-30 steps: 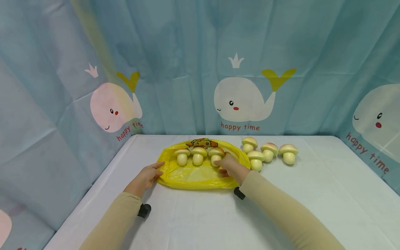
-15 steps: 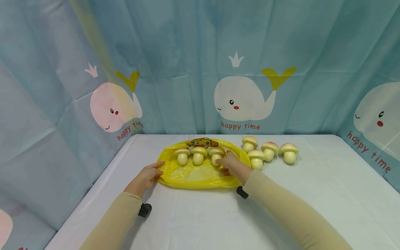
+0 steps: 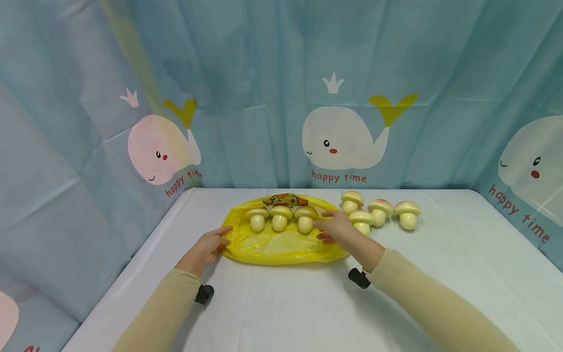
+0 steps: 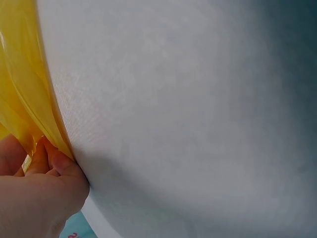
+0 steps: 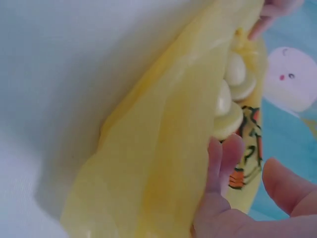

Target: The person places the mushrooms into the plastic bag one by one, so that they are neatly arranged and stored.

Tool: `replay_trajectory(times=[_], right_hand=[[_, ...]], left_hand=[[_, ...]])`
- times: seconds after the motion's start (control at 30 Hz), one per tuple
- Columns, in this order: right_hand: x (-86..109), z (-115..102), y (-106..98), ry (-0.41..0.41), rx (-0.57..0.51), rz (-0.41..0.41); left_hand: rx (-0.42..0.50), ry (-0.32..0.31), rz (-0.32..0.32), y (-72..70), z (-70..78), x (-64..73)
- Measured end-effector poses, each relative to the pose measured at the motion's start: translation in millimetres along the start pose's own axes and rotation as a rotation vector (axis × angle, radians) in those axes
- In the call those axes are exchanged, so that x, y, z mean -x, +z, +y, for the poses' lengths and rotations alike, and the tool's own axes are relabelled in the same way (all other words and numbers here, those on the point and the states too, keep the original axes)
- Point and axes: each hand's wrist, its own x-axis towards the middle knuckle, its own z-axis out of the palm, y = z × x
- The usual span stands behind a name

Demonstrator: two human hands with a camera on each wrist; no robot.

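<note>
Left fingers [image 3: 221, 231] pinch the rim of the yellow plastic bag [image 3: 272, 257]; right fingers [image 3: 324, 225], loose and released, are at its right end. I count three toy mushrooms [image 3: 279, 223] inside and four more mushrooms [image 3: 408, 221] near the desk's [image 3: 281, 303] far edge: bagging, I judge, nearly half done.

7 mushrooms [image 3: 279, 223] in view: 3 sit in 1 yellow bag [image 3: 272, 257], 4 sit outside it. 1 left hand [image 3: 206, 248], 1 right hand [image 3: 340, 229]. Also 2 sleeves [image 3: 160, 313], 2 black wrist devices [image 3: 359, 278], 1 table [image 3: 281, 308]. Printed whales [image 3: 338, 134]: 3, plus one cut-off pale shape [image 3: 6, 318] far left; printed crowns [image 3: 333, 86]: 2.
</note>
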Motion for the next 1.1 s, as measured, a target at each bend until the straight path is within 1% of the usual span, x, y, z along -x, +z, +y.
replay_trajectory(times=[0.13,0.3,0.5,0.6,0.73,0.93,1.1], right_hand=[[6.2,-0.6,-12.1,-0.041,0.012,0.018],[10.0,4.1,-29.5,-0.106,0.046,0.068],[15.6,14.1,-49.0,-0.171,0.052,0.131],[16.5,19.7,-56.3,-0.192,0.061,0.156],[14.1,26.5,-64.0,-0.228,0.127,0.188],[7.4,34.8,-70.3,-0.261,0.196,0.194],[3.4,39.0,-75.2,-0.291,0.286,0.215]], left_hand=[[-0.002,0.0,0.006,0.6,0.4,0.1],[-0.007,0.007,-0.001,0.6,0.6,0.4],[-0.034,0.062,-0.048,1.7,1.7,-0.7],[-0.036,0.068,-0.051,2.3,1.3,-0.8],[-0.029,0.056,-0.042,2.3,0.2,0.9],[-0.019,0.044,-0.036,0.5,-0.4,3.4],[-0.013,0.041,-0.036,-0.8,-1.0,4.1]])
